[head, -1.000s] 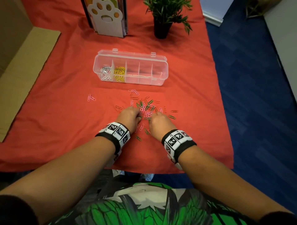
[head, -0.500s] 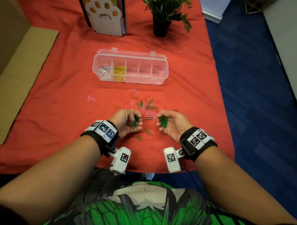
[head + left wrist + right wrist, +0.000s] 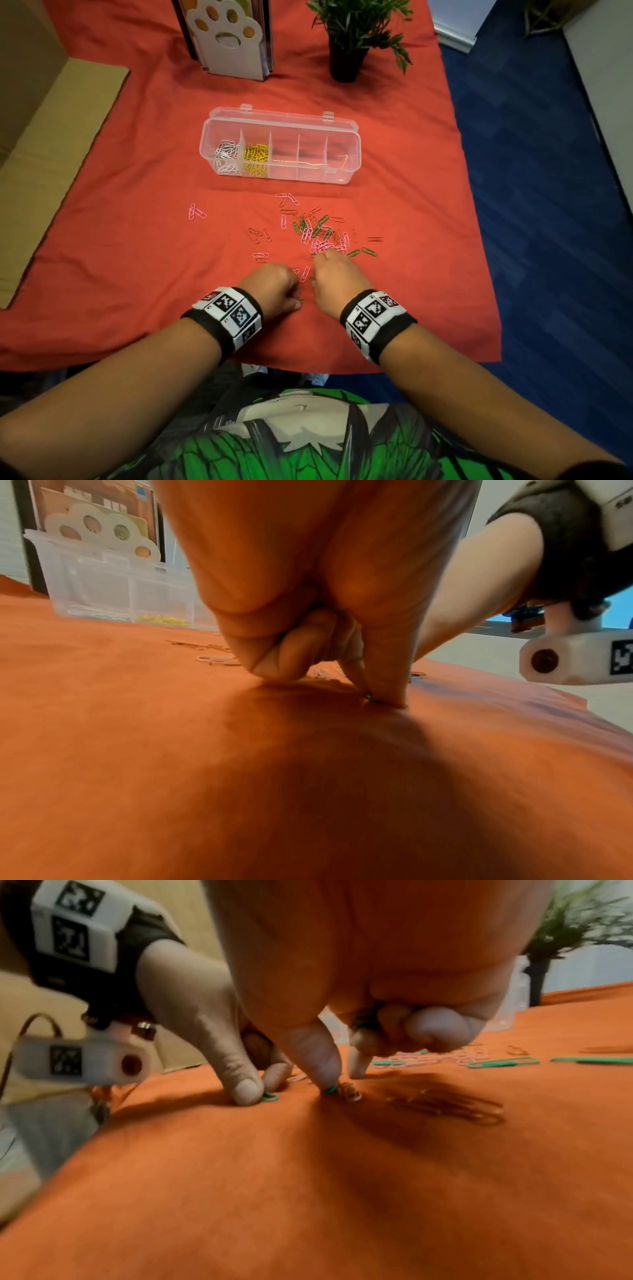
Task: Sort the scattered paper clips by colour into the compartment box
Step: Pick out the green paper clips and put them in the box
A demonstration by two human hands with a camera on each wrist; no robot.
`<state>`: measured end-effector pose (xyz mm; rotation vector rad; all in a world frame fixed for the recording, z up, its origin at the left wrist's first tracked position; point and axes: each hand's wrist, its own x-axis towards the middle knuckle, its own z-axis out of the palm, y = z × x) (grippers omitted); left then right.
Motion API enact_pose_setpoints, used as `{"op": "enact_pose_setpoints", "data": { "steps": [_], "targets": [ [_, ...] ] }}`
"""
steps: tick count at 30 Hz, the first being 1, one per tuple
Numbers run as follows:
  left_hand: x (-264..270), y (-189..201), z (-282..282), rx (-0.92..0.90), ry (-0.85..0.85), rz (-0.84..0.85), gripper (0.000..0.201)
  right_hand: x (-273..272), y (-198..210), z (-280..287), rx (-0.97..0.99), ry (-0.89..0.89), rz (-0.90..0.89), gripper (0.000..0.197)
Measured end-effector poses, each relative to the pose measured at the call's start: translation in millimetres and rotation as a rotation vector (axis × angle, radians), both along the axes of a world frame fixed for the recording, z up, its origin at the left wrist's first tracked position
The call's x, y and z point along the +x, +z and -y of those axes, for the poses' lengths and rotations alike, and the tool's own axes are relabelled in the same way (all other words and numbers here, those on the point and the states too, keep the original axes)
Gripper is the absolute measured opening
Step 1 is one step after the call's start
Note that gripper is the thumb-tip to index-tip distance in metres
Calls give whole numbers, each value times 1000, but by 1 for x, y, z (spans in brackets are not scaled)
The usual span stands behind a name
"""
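Red cloth [image 3: 137, 260] covers the table, with blue floor off its right edge. From the head view, a clear compartment box [image 3: 280, 147] sits near the middle of the cloth. White paper clips [image 3: 226, 156] fill its leftmost part and yellow paper clips [image 3: 256, 158] fill the next one. Pink and green loose clips [image 3: 318, 233] lie scattered between the box and the near edge. A paw-shaped holder [image 3: 227, 37] and a potted plant [image 3: 349, 37] stand at the far edge. The left hand [image 3: 274, 286] and the right hand [image 3: 337, 279] are palm down on the cloth, close together, just at the near side of the pile.

From the left wrist view, the left hand [image 3: 308, 593] has its fingers curled, and the thumb and a fingertip pinch a green clip [image 3: 370, 698] against the cloth.

From the right wrist view, the right hand [image 3: 369, 969] keeps a small bunch of green clips [image 3: 366, 1020] tucked under its curled fingers. Its thumb tip presses another green clip [image 3: 330, 1090] on the cloth. More green clips [image 3: 503, 1063] lie flat farther out.
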<state>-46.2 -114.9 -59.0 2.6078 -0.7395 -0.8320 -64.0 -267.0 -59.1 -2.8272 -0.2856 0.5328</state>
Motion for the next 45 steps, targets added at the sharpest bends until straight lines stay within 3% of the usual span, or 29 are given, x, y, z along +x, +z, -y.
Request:
{"op": "enact_pose_setpoints", "data": {
  "steps": [4,6,8,11,12,15,18,20,22,24,25,26,30,35,39,42,45],
  "targets": [
    [-4,-3,-4,-6,-3,8,17,-1,3,-5,-57,32,-34,31],
    [-2,-5,-7,-49,57,-43,15,4,2,-4,43,4,-77,26],
    [2,-5,-8,-200,253,-227,12,13,6,3,252,-129,-139,10],
    [7,7,-5,-656,768,-633,9,23,12,23,632,-490,-296,24],
    [9,13,-5,-840,871,-785,9,24,15,30,804,-619,-355,26],
    [15,30,-9,-1281,933,-1149,7,27,24,54,1262,-854,-469,29],
    [22,31,-8,-1358,929,-1236,19,29,30,73,1504,-1027,-495,21],
    [26,25,4,-1208,982,-1101,15,31,28,79,1395,-1107,-442,18],
    [29,12,15,-886,989,-749,17,33,19,81,959,-1010,-316,22],
    [32,-2,23,-575,866,-363,14,35,12,82,432,-796,-186,24],
    [33,-5,26,-475,784,-224,11,34,10,81,264,-724,-143,18],
    [33,-6,28,-395,704,-111,11,33,7,79,181,-689,-106,8],
    [32,-4,35,-226,477,117,17,30,-6,69,31,-564,-28,29],
    [31,-9,36,-156,353,150,12,25,-5,62,-68,-425,19,25],
    [30,-6,33,-212,410,138,16,30,-3,62,29,-377,-30,21],
    [32,-3,30,-291,613,-97,16,28,-3,58,66,-336,-1,20],
    [33,3,27,-606,981,-573,24,24,-3,53,-8,-277,28,24]
  ]
}}
